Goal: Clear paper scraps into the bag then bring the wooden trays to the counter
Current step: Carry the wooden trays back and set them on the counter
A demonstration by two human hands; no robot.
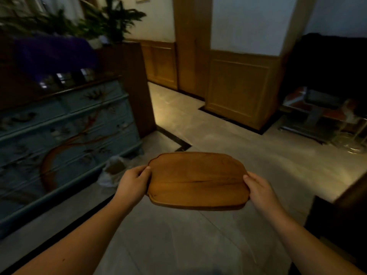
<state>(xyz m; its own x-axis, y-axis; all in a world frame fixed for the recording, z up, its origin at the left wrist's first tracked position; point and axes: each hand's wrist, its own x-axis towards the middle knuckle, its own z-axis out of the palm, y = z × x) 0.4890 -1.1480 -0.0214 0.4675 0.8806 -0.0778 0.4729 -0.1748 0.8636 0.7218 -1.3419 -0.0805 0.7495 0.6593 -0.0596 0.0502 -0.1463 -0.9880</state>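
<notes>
A brown wooden tray (196,180) with curved corners is held level in front of me over the tiled floor. My left hand (133,183) grips its left edge, thumb on top. Gripping the right edge the same way is my right hand (260,190). The tray's top is bare. A pale bag (112,172) stands on the floor beside the dresser, just left of my left hand; what it holds is too dark to make out.
A blue painted dresser (65,139) runs along the left, with plants (83,22) and a purple cloth (53,52) above it. Wood-panelled walls and a pillar (238,88) stand ahead. A dark cabinet edge (341,217) juts in at the right. A chair base (317,120) sits far right.
</notes>
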